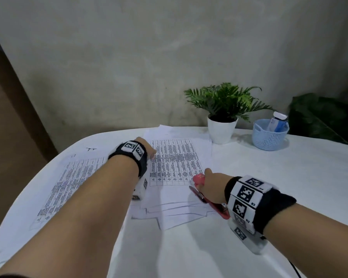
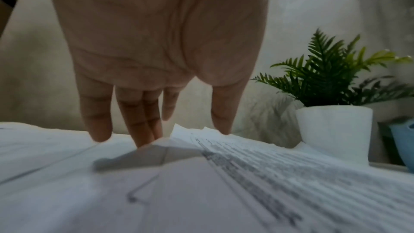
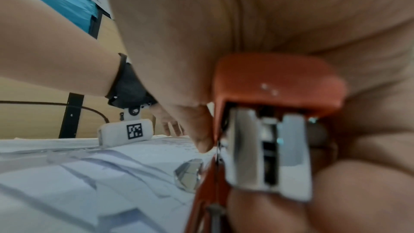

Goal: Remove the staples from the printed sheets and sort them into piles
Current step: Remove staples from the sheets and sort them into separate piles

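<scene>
A fanned stack of printed sheets (image 1: 175,163) with tables lies in the middle of the white table. My left hand (image 1: 147,150) reaches over its left edge, fingers (image 2: 143,130) straight and pointing down, their tips touching the paper where a corner (image 2: 156,150) lifts. A second pile of printed sheets (image 1: 68,179) lies to the left under my left forearm. My right hand (image 1: 211,187) grips a red stapler (image 1: 209,199), (image 3: 277,112) at the stack's right edge, its metal end facing the wrist camera. Two loose staples (image 1: 91,149) lie at the far left of the table.
A potted fern in a white pot (image 1: 222,127), (image 2: 333,130) stands at the back right of the papers. A light blue basket (image 1: 269,135) holding small items sits further right. The round table's edge (image 1: 48,163) curves close on the left.
</scene>
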Demonstrator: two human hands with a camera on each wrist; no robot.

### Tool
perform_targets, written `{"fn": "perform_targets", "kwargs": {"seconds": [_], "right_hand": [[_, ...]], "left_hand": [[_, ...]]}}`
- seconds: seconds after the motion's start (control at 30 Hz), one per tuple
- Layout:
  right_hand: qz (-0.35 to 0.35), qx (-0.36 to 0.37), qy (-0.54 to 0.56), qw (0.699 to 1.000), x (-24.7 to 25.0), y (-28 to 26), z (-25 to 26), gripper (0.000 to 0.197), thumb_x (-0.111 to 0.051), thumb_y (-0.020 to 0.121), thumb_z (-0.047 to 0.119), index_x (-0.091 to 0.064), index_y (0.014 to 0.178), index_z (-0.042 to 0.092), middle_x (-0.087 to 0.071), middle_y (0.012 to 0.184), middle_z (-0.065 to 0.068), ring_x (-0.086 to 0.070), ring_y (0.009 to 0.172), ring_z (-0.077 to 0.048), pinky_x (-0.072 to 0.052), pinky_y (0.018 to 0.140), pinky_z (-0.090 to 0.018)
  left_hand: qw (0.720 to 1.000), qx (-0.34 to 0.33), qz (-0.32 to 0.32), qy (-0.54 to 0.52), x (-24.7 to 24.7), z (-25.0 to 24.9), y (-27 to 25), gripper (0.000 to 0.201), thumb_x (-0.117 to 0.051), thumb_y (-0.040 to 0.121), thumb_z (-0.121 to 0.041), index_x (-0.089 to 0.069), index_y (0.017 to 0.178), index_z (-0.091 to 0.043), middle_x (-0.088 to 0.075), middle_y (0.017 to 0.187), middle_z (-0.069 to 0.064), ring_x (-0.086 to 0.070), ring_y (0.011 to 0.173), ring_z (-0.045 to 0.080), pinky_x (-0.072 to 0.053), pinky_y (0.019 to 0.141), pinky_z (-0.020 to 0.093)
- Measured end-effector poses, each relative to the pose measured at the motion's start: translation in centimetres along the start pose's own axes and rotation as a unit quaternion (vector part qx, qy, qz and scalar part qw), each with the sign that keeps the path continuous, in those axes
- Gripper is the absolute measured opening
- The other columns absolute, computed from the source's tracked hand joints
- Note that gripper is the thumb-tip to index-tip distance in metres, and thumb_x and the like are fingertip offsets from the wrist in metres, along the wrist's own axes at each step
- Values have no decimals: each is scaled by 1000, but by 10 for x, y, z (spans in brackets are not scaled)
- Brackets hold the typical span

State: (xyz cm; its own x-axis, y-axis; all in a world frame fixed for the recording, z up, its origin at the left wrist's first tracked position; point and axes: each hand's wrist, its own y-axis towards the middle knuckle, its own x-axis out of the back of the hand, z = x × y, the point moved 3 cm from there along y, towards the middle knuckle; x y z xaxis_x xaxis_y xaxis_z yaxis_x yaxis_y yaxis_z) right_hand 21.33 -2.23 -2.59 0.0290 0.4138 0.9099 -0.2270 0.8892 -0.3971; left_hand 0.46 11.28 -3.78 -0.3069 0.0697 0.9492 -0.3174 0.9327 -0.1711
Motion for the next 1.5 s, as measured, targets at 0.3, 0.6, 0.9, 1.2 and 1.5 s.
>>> {"fn": "perform_targets", "kwargs": {"seconds": [0.3,0.6,0.9,1.2,1.5], "right_hand": [[-24,-31,32,999,-11,19,-10,45,-33,99,36,-30,129,3,-53,124,-16,-55,112,-31,-44,95,-40],[-37,-49,45,997,-13,21,-11,45,-34,98,37,-30,128,5,-57,121,-14,-56,110,-30,-43,90,-37],[-49,-5,5,999,-2,-1,-6,43,-26,102,31,-34,130,0,-45,130,-18,-52,117,-33,-41,98,-40],[-106,-42,132,985,20,-6,-31,42,-30,101,34,-32,129,2,-54,124,-17,-56,110,-30,-42,83,-32],[-111,-22,100,989,41,-19,-24,49,-33,99,41,-32,131,3,-53,124,-18,-56,104,-30,-39,77,-30]], "left_hand": [[996,-59,-54,31,4,-9,14,33,-66,85,-20,-60,113,-4,-64,110,11,-61,107,29,-47,81,32],[987,-108,-118,-5,9,-12,4,25,-50,94,-15,-68,109,-5,-66,111,14,-59,106,31,-46,85,33],[963,-136,-96,-212,17,-21,-24,26,-48,87,-3,-51,112,-10,-62,105,14,-59,97,31,-42,74,29],[956,-138,-93,-241,67,4,-79,38,-45,95,-16,-47,133,-10,-62,118,13,-60,103,31,-45,81,31],[984,-92,149,-45,-21,73,-160,34,-57,82,-20,-49,111,-4,-61,83,6,-53,65,18,-42,58,27]]}}
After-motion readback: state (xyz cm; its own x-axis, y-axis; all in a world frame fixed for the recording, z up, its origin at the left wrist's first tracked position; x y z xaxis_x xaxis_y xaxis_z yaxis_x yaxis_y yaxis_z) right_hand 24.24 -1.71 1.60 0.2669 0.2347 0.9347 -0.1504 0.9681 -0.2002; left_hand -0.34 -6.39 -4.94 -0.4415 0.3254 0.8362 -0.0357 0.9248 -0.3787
